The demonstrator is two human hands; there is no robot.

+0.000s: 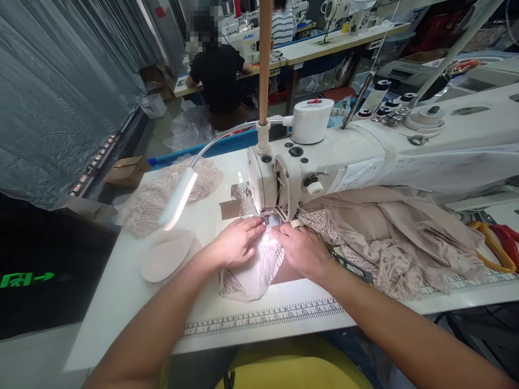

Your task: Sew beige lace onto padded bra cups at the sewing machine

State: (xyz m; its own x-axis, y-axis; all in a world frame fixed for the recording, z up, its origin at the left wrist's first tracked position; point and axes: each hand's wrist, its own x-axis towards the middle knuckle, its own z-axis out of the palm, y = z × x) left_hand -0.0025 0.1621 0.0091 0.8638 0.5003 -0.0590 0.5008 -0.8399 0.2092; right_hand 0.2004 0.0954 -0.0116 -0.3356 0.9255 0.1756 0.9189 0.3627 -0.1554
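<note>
Beige lace fabric (259, 273) with a smooth pale panel lies under the needle area of a white sewing machine (265, 181). My left hand (239, 243) rests on the left side of the lace, fingers stretched toward the presser foot. My right hand (304, 248) lies on the right side of it, fingers pointing left and fingertips near the foot. Both hands are open and press on the cloth rather than wrap round it. What lies beneath the palms is hidden. A small white band (297, 222) shows at a right finger.
On the left are a lit lamp (178, 200), round beige pads (167, 256) and a lace pile (203, 181). Beige garments (377, 221) and yellow-handled scissors (492, 248) lie right. A ruler strip (263, 319) runs along the front edge. A person (219, 70) sits ahead.
</note>
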